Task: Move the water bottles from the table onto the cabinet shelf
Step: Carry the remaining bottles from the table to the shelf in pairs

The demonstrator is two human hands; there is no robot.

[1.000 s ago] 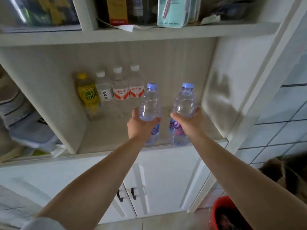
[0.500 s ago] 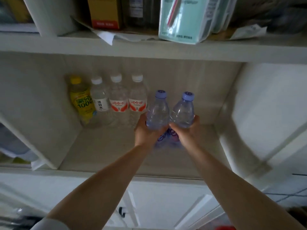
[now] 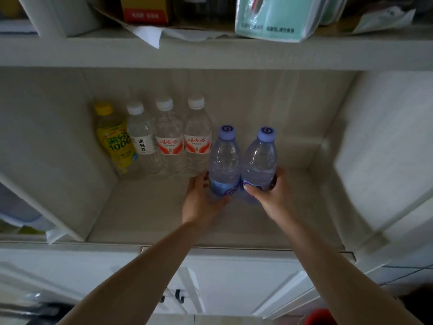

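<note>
The left hand (image 3: 203,200) curls its fingers round the lower body of the left blue-capped bottle (image 3: 224,164), and the right hand (image 3: 271,195) wraps the right blue-capped bottle (image 3: 259,164) likewise, thumb across the label; both stand upright over the cabinet shelf (image 3: 140,207), touching each other, whether seated I cannot tell. Judged full, so fairly heavy, thin-walled and slick, they are best gripped low at the label band. Against the earlier frames, they now sit deeper, just right of the white-capped bottles (image 3: 182,139) beyond the fingertips.

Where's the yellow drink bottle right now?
The yellow bottle stands at the back left of the cabinet shelf, leftmost in the row, next to a white-capped bottle.
</note>
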